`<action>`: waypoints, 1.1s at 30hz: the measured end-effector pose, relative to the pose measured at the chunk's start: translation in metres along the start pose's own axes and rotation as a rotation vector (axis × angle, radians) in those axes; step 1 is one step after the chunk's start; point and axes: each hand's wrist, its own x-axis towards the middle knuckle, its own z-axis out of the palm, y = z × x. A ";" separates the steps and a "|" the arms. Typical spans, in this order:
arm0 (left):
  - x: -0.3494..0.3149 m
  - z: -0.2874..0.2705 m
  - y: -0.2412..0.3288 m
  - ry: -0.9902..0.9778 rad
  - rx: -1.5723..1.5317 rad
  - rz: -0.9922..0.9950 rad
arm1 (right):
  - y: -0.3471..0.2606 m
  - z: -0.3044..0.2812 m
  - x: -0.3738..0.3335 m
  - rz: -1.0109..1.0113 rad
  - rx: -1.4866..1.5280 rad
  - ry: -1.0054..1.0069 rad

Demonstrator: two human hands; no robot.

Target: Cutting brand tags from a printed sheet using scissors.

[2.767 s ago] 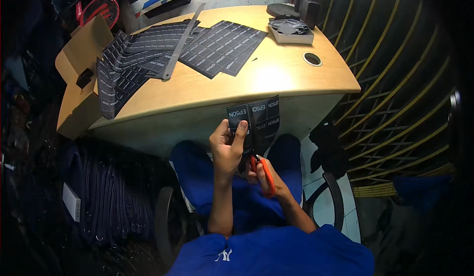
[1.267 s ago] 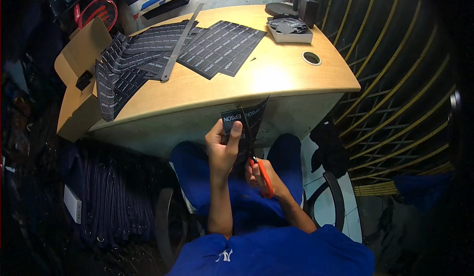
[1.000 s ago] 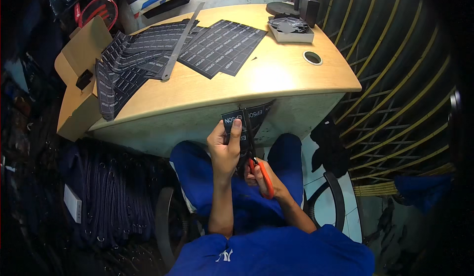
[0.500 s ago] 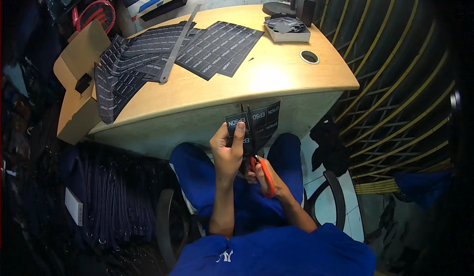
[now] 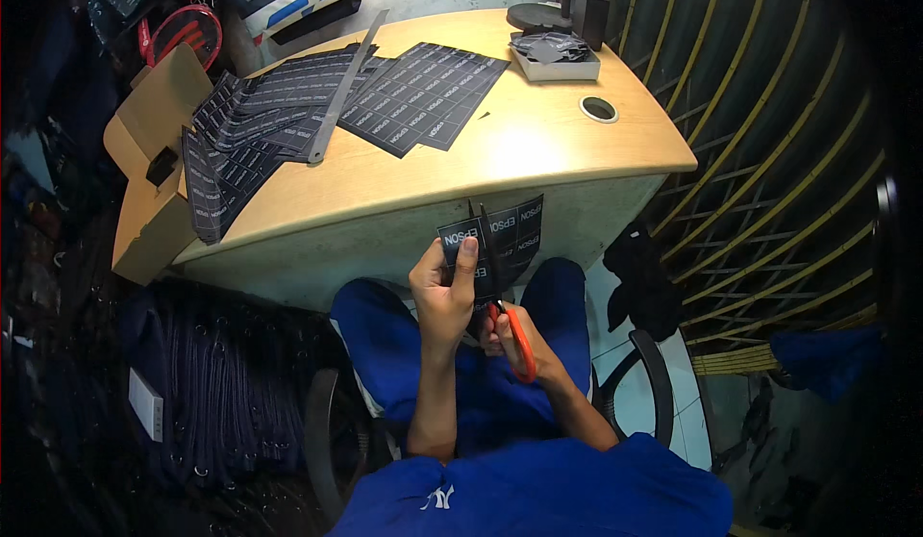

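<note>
My left hand pinches a black label sheet printed with a grid of pale lines and lettering, thumb on its face. The sheet is held up just off the table's front edge, above my lap. In my right hand are scissors with red-orange handles. Their dark blades point away from me and lie along the sheet, right of my left thumb, tips beyond its far edge. Part of my right fingers is hidden behind the handles.
On the wooden table lie more black printed sheets, a steel ruler, a tape roll and a white box of cut pieces. An open cardboard box stands at the left. Chair armrests flank me.
Almost nothing differs. The view has shifted slightly, and both hands, the scissors and the sheet keep nearly the same place.
</note>
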 end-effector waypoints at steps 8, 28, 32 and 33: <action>0.001 -0.001 -0.005 0.000 0.004 0.021 | -0.002 0.001 0.000 0.004 -0.014 0.025; 0.000 -0.005 -0.003 0.022 0.013 0.004 | -0.007 0.004 0.000 0.011 -0.047 0.045; 0.000 -0.006 -0.005 0.022 -0.004 0.004 | -0.006 0.004 -0.001 0.020 -0.028 0.038; 0.000 -0.007 -0.006 0.020 0.006 0.008 | -0.006 0.005 -0.001 0.026 -0.011 0.030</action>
